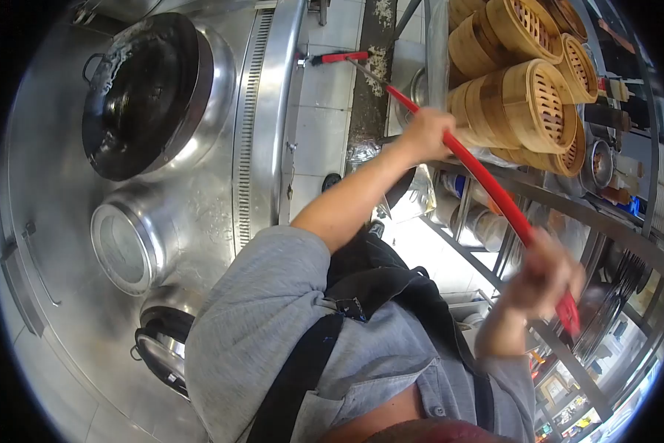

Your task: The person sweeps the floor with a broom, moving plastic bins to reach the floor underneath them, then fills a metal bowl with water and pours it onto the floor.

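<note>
Red plastic covers the long handle [494,193] that I hold in both hands. It slants from the near right, beside my body, toward the far middle. There it thins to a dark rod that ends in a short red head [337,57] lying on the pale tiled floor [321,125].

My left hand [424,135] reaches out on a bare arm from a grey sleeve, its grip wrapped closed round the handle about halfway along. My right hand [546,273] is blurred, but its grip is clenched round the handle close to the near end. A short red stub sticks out below that fist.

Just right of the handle, round bamboo steamers [524,103] are stacked on a metal rack [568,210], and my left hand shows against the nearest of them.

Well to the left, across the strip of floor, stands a steel range [199,214]. On it:
- A black wok [136,96] sits in a ring at the far end.
- A round steel well [125,247] lies nearer.
- A dark-rimmed pan [162,351] is the nearest.

A dark apron strap [302,369] crosses my grey shirt at the near edge.
</note>
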A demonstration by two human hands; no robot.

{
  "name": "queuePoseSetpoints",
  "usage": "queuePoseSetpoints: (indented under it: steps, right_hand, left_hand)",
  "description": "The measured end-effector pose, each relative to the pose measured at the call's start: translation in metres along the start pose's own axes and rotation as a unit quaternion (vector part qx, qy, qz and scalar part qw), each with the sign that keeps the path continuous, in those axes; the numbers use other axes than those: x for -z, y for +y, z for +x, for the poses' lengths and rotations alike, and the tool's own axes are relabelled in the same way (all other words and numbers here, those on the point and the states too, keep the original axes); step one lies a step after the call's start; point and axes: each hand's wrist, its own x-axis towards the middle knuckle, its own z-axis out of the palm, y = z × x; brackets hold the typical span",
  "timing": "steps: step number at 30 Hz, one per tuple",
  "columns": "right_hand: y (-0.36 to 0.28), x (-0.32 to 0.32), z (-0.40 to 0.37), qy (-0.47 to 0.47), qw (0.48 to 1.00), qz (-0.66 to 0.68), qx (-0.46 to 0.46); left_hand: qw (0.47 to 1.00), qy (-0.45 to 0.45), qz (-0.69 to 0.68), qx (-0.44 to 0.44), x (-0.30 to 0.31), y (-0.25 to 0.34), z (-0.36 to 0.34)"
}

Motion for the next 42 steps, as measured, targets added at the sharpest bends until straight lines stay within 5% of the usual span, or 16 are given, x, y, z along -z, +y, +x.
queuePoseSetpoints:
  steps: [1, 2, 5, 9, 19, 22, 32, 35, 38, 39, 42]
  right_hand:
    - [0.014, -0.013, -0.012, -0.024, 0.999, -0.033, -0.030]
    - [0.028, -0.023, -0.021, -0.036, 0.976, 0.209, -0.050]
    - [0.024, 0.001, -0.052, -0.063, 0.972, 0.227, -0.027]
    - [0.011, 0.075, -0.084, -0.046, 0.976, 0.210, -0.046]
    - [-0.006, 0.219, -0.137, -0.079, 0.950, 0.301, 0.003]
    - [-0.015, 0.249, -0.149, -0.087, 0.946, 0.311, 0.002]
    - [-0.025, 0.325, -0.195, -0.040, 0.915, 0.397, 0.057]
    - [-0.039, 0.325, -0.207, -0.042, 0.887, 0.449, 0.095]
    - [-0.051, 0.288, -0.233, -0.071, 0.942, 0.323, 0.051]
    - [-0.067, 0.266, -0.245, -0.079, 0.972, 0.216, -0.037]
    - [-0.064, 0.221, -0.269, -0.124, 0.973, 0.195, -0.011]
  left_hand:
    - [0.999, 0.006, 0.037, -0.032, -0.005, -0.033, -0.010]
    - [0.996, -0.032, 0.087, 0.003, -0.001, -0.047, -0.023]
    - [0.997, -0.026, 0.062, 0.043, -0.019, -0.065, -0.067]
    - [0.991, -0.088, 0.074, 0.073, -0.053, -0.003, -0.116]
    - [0.993, -0.063, 0.065, 0.079, -0.135, 0.127, -0.228]
    - [0.971, -0.144, 0.068, 0.181, -0.143, 0.162, -0.246]
    - [0.977, -0.135, 0.104, 0.129, -0.176, 0.231, -0.298]
    - [0.989, -0.079, 0.085, 0.091, -0.159, 0.238, -0.296]
    - [0.988, -0.029, 0.123, 0.085, -0.129, 0.201, -0.295]
    - [0.992, -0.007, 0.102, 0.073, -0.122, 0.169, -0.302]
    - [0.986, -0.038, 0.152, 0.064, -0.098, 0.139, -0.322]
